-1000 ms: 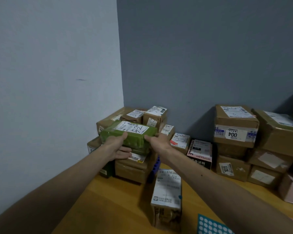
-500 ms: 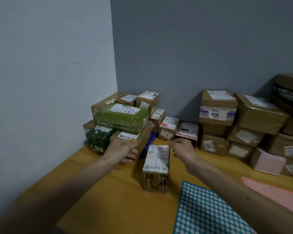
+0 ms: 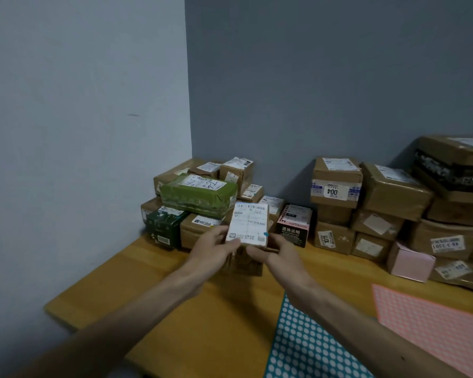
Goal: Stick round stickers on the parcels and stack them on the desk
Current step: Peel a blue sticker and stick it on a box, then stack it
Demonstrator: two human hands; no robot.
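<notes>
Left hand [image 3: 213,246] and right hand [image 3: 280,253] clasp a small labelled parcel [image 3: 247,223] by its sides, over the desk [image 3: 175,296], before the corner stack [image 3: 235,173]. A blue sticker [image 3: 266,234] marks its label's edge. Keep it level; the green parcel [image 3: 197,196] looks the flattest landing.

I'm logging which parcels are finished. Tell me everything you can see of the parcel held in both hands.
The parcel is a small brown cardboard box with a white barcoded shipping label covering its top. A blue round sticker sits at the label's near right corner. The left hand grips its left side, the right hand its right. It stands upright over the desk; whether it touches it is unclear.
</notes>
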